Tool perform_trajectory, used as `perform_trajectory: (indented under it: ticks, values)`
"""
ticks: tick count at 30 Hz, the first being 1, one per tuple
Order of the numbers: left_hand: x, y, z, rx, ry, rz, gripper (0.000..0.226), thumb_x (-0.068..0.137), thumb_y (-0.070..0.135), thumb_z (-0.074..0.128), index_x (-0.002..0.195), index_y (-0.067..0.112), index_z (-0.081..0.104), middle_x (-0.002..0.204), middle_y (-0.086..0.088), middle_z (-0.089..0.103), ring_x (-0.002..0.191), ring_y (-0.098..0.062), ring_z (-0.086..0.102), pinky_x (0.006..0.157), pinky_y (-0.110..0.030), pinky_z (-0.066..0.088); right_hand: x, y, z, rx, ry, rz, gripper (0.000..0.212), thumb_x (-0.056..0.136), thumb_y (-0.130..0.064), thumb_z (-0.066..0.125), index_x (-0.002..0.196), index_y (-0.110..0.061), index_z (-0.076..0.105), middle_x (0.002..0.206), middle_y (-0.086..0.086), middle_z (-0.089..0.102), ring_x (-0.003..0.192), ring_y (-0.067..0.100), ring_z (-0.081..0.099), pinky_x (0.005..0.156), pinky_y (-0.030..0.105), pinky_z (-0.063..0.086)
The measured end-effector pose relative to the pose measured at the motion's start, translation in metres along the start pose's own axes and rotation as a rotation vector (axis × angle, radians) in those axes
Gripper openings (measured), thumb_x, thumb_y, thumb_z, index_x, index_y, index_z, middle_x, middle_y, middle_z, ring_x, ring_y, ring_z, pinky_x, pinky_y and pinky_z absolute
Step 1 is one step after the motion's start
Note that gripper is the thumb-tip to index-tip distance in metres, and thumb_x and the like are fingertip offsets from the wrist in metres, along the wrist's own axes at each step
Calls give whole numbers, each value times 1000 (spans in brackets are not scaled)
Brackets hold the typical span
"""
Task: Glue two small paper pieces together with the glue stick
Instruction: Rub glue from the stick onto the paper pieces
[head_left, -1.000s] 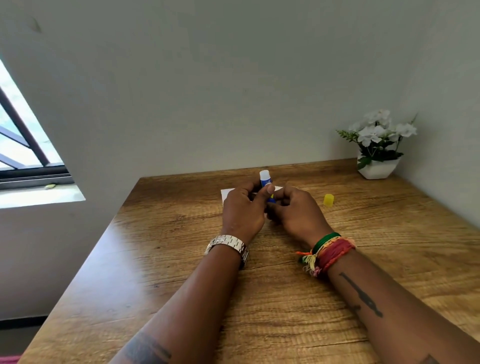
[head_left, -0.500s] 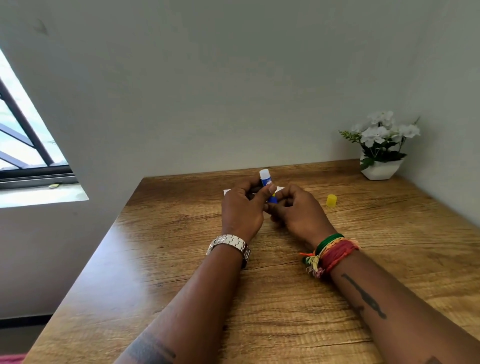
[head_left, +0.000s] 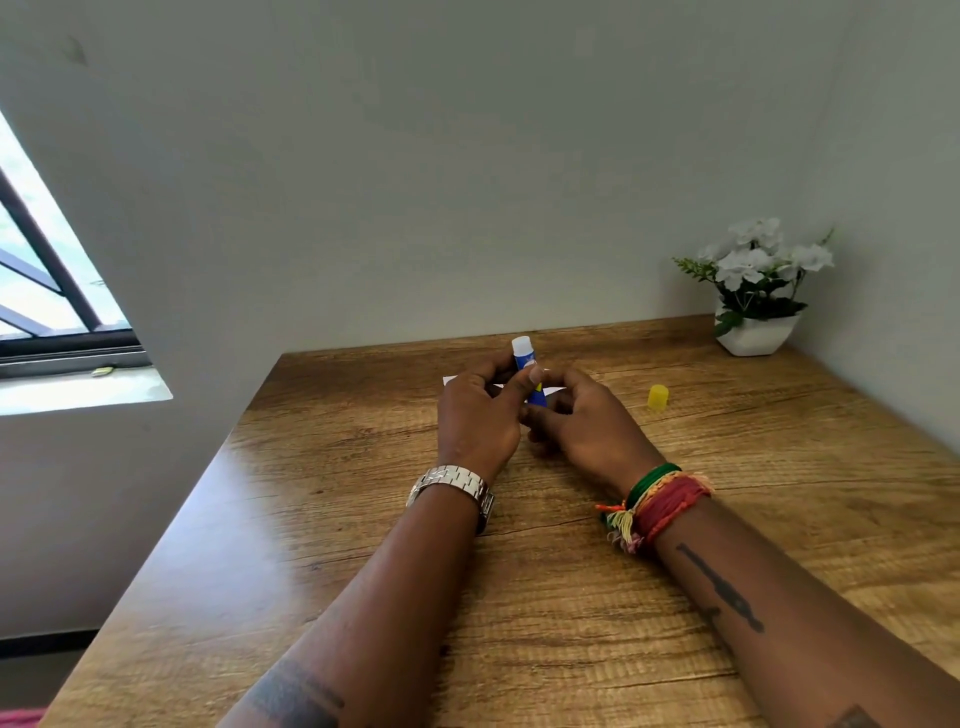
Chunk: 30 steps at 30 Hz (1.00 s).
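Desk (head_left: 519, 597): wood-grain top, set into a corner of grey walls.

Glue stick (head_left: 525, 364): blue barrel, white end uppermost, nearly upright with a slight tilt. Held above the desk at mid-far centre, between both hands.

Left hand (head_left: 475, 415): grip clamped on the glue stick, thumb and fingers wrapped round the barrel's middle. Metal watch (head_left: 453, 486) on the wrist.

Right hand (head_left: 584, 421): grip closed on the lower end of the glue stick, fingertips at its base. Thread bands (head_left: 657, 501), green, red and yellow, on the wrist.

Paper (head_left: 470, 380): white, flat on the desk just behind the hands; mostly hidden by them, so separate pieces cannot be told.

Cap (head_left: 658, 397): yellow, standing on the desk to the right of the hands, apart from them.

Plant (head_left: 756, 291): white flowers in a white pot, far right corner of the desk.

Window (head_left: 47, 291): left wall, dark frame.
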<state>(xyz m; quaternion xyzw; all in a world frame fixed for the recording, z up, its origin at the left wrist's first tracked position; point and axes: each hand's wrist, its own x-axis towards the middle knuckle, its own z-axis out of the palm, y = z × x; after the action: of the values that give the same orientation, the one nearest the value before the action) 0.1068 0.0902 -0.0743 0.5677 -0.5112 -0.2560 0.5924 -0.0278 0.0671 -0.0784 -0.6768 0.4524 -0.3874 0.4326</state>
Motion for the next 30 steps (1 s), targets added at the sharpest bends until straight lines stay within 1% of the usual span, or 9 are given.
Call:
perform_trajectory:
  ticks: [3,5,7,11,15,18,21,24,30]
  values:
    - [0,0,2,12,-5,-4,29,88,38,75,116,29,74,94,16,74,83,6,67,63,-7,46,2,1,-1,-5,86,15,33,86,-28,79,110,-16,59,91,9,73,77,23,73,65,34,59]
    - [0,0,3,23,-7,-4,32,88,39,75,117,27,74,95,14,75,81,5,66,62,-6,45,2,2,-1,15,107,4,28,85,-24,79,105,-14,62,87,8,74,69,16,72,57,25,57]
    - [0,0,3,23,-11,-7,32,88,38,75,117,26,75,95,14,75,79,9,65,60,-3,44,2,2,-2,30,107,-7,25,85,-22,79,104,-14,65,85,6,74,68,14,72,56,24,57]
    - [0,-1,2,15,-12,-8,32,88,37,75,118,24,75,96,14,74,80,11,64,59,-2,43,1,2,-2,60,73,-12,19,90,-16,75,107,-13,67,87,11,75,76,26,74,65,37,63]
    - [-1,0,0,24,6,4,31,88,36,75,117,24,75,92,14,74,77,10,65,57,-3,43,1,2,-1,86,9,-32,15,97,-13,65,111,-15,70,92,6,77,73,16,72,69,37,63]
    - [-1,0,-2,20,20,15,29,88,33,76,115,23,75,87,18,72,72,14,64,56,-2,42,1,2,0,89,-17,-27,23,100,-14,62,122,-14,67,96,4,78,72,15,71,72,41,63]
    - [0,1,-2,6,29,-5,32,87,36,76,117,24,74,92,16,74,81,9,66,58,-2,43,1,2,1,59,28,10,33,89,-25,77,117,-19,62,88,9,75,63,14,71,57,30,60]
    - [-1,2,0,0,10,0,32,87,35,77,115,22,75,94,13,75,81,9,66,60,-3,44,2,3,0,1,74,18,30,84,-26,82,105,-17,61,84,7,73,56,7,69,48,19,51]
    - [-2,2,0,-8,-8,5,31,87,33,77,116,22,74,92,14,74,79,13,65,59,-2,44,0,0,-2,0,58,-6,20,90,-21,75,107,-15,68,82,9,75,59,9,69,53,23,56]
